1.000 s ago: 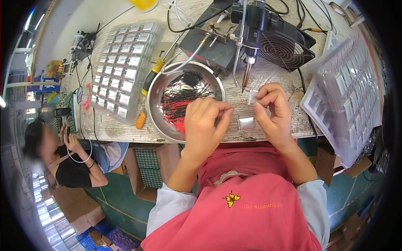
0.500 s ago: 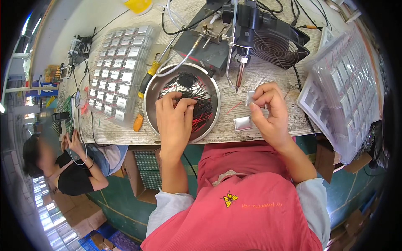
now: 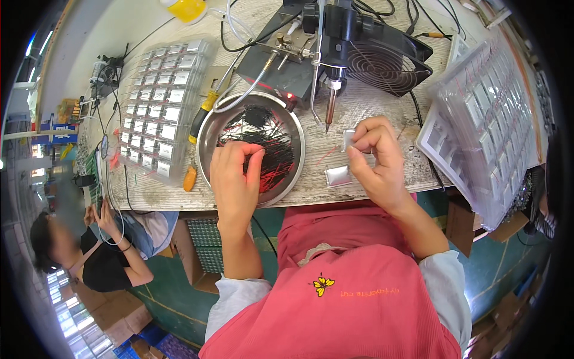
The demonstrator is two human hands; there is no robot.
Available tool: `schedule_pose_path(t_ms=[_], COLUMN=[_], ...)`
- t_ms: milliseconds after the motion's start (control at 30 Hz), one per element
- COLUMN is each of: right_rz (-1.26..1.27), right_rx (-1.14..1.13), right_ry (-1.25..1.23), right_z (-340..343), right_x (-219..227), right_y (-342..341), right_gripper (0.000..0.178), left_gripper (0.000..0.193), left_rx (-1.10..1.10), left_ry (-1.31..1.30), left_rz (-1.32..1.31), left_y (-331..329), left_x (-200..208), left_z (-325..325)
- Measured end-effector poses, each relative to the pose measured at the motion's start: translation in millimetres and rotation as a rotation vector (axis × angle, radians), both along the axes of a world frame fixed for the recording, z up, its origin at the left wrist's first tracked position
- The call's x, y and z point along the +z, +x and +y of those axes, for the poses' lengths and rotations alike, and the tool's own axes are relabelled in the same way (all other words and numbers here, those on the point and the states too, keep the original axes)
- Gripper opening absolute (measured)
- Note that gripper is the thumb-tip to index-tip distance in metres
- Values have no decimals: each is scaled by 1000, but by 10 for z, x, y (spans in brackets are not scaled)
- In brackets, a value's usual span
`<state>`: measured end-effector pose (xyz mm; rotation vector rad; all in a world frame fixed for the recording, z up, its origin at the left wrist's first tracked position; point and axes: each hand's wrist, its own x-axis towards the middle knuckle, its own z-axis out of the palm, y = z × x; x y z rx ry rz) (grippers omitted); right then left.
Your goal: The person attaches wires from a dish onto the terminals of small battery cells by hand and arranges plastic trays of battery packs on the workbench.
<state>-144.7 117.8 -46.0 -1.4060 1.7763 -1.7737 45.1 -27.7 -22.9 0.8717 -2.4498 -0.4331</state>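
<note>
My right hand [image 3: 378, 161] pinches a small silver pouch cell [image 3: 347, 139] between thumb and fingers, just above the bench. A thin red wire [image 3: 326, 155] extends left from beside that cell. Another silver pouch cell [image 3: 338, 176] lies flat just below, near the fingertips. Over the near left part of a round metal bowl [image 3: 208, 128], my left hand [image 3: 235, 179] is closed with thumb and forefinger together. Whatever it may hold is too small to make out. Short black and red wires [image 3: 260, 134] fill the bowl loosely.
A soldering iron [image 3: 330, 105] points down from a stand beyond the cells, beside a black fan [image 3: 388, 69]. Trays of silver cells stand left [image 3: 158, 110] and right [image 3: 490, 125]. A yellow-handled screwdriver [image 3: 203, 113] leans by the bowl. A co-worker [image 3: 110, 257] sits at left.
My left hand has drawn back slightly toward me from the wire pile, its thumb and forefinger coming together. My right hand keeps its hold on the cell. The whole view has shifted a little.
</note>
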Motion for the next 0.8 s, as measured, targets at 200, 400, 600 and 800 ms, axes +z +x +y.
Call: schedule_pose_path(t_ms=[200, 400, 600, 800], right_rz=[-43, -31, 32, 3], right_rx=[-15, -31, -65, -73], right_ry=[-8, -24, -25, -21], right_z=[-7, -26, -33, -43], right_x=[1, 22, 32, 55], right_y=[40, 60, 61, 96], right_gripper=[16, 15, 16, 17], left_gripper=[16, 26, 16, 8], left_rx=[144, 140, 41, 41], left_ry=[288, 330, 189, 174], left_rz=[119, 217, 192, 258], left_y=[37, 12, 22, -13], left_x=[-31, -35, 47, 54], left_z=[44, 60, 60, 84])
